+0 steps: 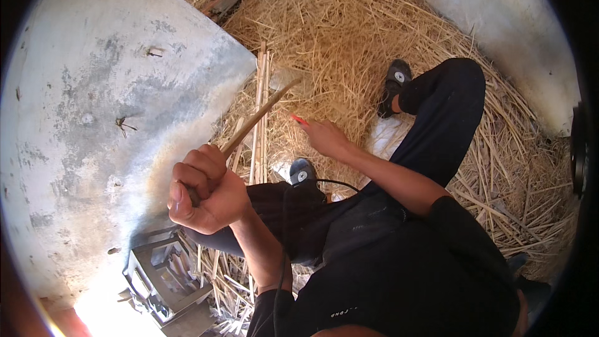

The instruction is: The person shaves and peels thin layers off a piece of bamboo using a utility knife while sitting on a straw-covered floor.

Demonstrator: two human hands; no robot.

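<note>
My left hand (209,190) is closed in a fist round a flat brown strip (257,118), wood or bamboo by its look. The strip slants up and away to the right, tapering to a slightly bent tip. To its right, my right hand (329,140) is closed on a small orange-red object (299,120). Only its end shows past the fingers, so its kind cannot be told. A gap separates the right hand from the strip. Below and beyond both hands, long pale sticks (261,118) lie on the ground.
Loose straw (349,31) heaps across the floor between whitewashed walls (112,68). My bent legs (443,122) and dark shoes (395,81) frame the work area. A wooden frame (165,274) stands at lower left by bright light. A black cable (284,224) hangs near my left arm.
</note>
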